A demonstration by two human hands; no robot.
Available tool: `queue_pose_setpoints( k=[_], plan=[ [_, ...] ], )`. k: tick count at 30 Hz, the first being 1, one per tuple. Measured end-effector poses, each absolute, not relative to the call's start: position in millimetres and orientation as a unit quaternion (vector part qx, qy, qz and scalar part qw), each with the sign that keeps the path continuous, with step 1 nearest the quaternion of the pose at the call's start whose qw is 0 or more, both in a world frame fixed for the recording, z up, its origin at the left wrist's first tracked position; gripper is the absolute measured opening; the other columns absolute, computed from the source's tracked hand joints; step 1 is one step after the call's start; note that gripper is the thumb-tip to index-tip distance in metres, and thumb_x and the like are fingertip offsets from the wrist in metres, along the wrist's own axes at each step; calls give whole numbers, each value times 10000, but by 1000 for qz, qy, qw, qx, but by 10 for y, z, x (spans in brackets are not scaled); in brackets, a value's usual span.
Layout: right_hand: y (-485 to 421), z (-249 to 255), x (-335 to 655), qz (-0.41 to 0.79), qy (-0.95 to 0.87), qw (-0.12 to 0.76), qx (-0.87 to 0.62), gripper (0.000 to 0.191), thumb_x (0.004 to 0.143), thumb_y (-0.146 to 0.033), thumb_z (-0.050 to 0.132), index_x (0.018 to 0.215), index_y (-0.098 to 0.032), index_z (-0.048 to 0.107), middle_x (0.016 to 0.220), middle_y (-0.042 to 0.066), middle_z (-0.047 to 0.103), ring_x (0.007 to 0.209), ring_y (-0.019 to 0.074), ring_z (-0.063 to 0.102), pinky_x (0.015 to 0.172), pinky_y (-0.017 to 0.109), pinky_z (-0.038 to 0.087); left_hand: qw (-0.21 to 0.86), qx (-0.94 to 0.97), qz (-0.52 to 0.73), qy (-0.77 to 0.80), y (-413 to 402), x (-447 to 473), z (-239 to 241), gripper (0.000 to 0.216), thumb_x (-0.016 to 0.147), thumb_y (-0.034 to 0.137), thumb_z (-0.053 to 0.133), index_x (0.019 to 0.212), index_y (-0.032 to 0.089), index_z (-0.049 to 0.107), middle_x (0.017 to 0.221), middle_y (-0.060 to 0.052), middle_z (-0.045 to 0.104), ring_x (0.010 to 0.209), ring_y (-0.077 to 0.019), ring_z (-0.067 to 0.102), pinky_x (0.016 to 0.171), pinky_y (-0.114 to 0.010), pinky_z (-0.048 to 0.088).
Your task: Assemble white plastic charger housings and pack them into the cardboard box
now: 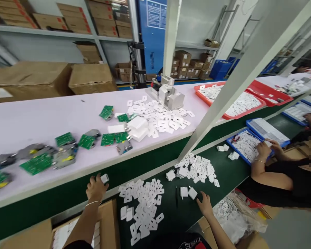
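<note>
My left hand (96, 187) is over the green surface at the left, closed on a small white charger block (104, 178) that shows between the thumb and index finger. My right hand (205, 204) hovers with fingers apart at the right, holding nothing. Just left of its fingertips lies a white charger block (192, 193) with another white block (184, 192) beside it. Between my hands, many flat white plates with slots (145, 204) are heaped on the green work surface (168, 218). Two white blocks (126, 213) lie at that heap's left edge.
A dark pen (176, 197) lies near the blocks. An open carton (110, 221) with white items stands below my left hand. The raised shelf (85, 166) bears green circuit boards (38, 163) and a metal fixture (168, 93). A slanted post (209, 117) stands ahead; a co-worker (272, 176) sits right.
</note>
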State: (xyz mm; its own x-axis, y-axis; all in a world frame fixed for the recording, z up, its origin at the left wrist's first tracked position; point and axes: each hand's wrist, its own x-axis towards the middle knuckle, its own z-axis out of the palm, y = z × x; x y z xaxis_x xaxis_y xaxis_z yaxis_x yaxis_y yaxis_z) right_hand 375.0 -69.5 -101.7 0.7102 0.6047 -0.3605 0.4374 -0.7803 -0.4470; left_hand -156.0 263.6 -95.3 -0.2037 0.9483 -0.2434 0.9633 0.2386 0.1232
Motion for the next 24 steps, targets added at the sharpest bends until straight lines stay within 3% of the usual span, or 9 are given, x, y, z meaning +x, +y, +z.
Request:
queue_pose_setpoints(
  k=[6,9,13,18,22,24],
  plan=[
    [-998,-908,3964,227,-227,177,-931,365,792,-262,550,1111,-185,710,1127,153,692,875,311,769,909,482,606,202,619,-133,747,3230,-1341,-1321,535,839,382,550,1325,173,629,1453,-239,589,1279,-498,582,872,-519,501],
    [-999,-910,4051,222,-217,173,-935,357,795,-239,551,1113,-179,702,1102,141,687,850,295,759,908,482,600,195,636,-146,732,3268,-1230,-1399,522,839,366,529,1283,119,645,1370,-284,630,1250,-510,588,844,-511,483],
    [-817,-979,4188,230,-225,162,-933,377,839,-215,533,1192,-174,659,1164,130,663,857,240,743,911,424,597,188,680,-129,697,3127,-1173,-1337,539,881,348,473,1328,85,619,1374,-283,620,1279,-500,561,916,-520,476],
    [-497,-1032,4394,242,-268,146,-921,443,921,-258,533,1353,-164,566,1334,166,581,926,218,728,833,352,587,232,686,22,690,2759,-954,-976,582,879,479,495,1300,86,581,1290,-261,659,1272,-443,596,1057,-548,475],
    [-289,-1019,4488,236,-309,130,-912,456,959,-294,544,1398,-174,525,1393,185,543,940,233,723,791,340,567,384,614,213,656,2171,-470,-557,588,782,623,633,1198,216,546,1156,-121,712,1131,-361,689,955,-482,576],
    [-202,-1011,4503,228,-327,119,-909,419,956,-278,555,1363,-178,545,1384,183,548,946,244,718,784,342,553,430,598,295,608,1803,-142,-295,591,773,676,690,1117,223,530,1157,-123,701,1104,-337,700,975,-483,571]
  ],
)
